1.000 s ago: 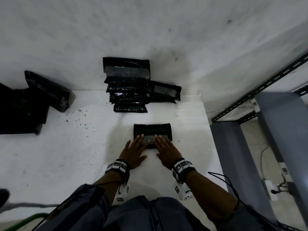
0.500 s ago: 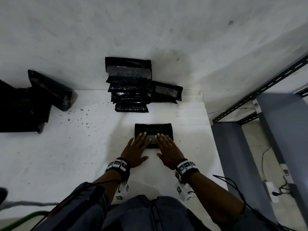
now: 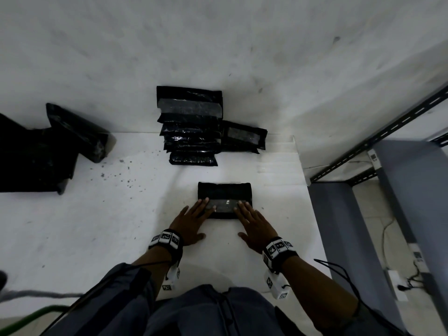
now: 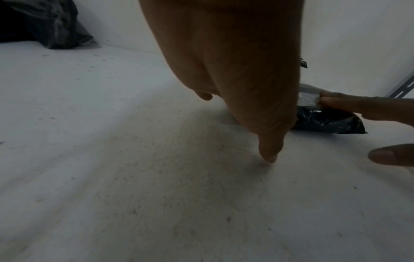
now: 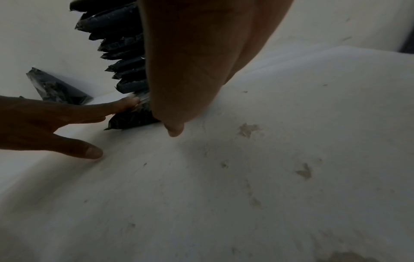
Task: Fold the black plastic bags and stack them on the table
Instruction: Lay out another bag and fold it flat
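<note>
Surface (image 3: 97, 238): white, matte, flat; fills the lower left and centre of the head view. Dark specks scattered left of centre, faint scuffs in the right wrist view.
Wall (image 3: 242, 57): pale grey, mottled, upper half of the head frame.
Shelving (image 3: 400, 190): grey panels with a slotted metal rail, right edge of the frame.
Loose black bags (image 3: 36, 154): crumpled glossy plastic heap, left edge of the head frame, one stiff flap leaning up against the wall.
Stack of folded bags (image 3: 191, 132): glossy black rectangles, overlapped like shingles, upper centre against the wall; a greyish band across the top one. One more folded bag (image 3: 243, 137) lies just to the right, touching the stack.
Folded bag in work (image 3: 225, 192): compact black rectangle, wrinkled film, centre of the frame, flat on the surface, well apart from the stack. A shiny pale strip runs along its near half.
Left hand (image 3: 190, 223): flat, fingers straight, fingertips (image 3: 206, 202) pressing the left part of the strip; thumb spread on the surface.
Right hand (image 3: 254, 224): flat likewise, fingertips (image 4: 329, 101) on the strip's right part, thumb on the surface.
Wrist bands (image 3: 167, 240): black, with white square marker tags.
</note>
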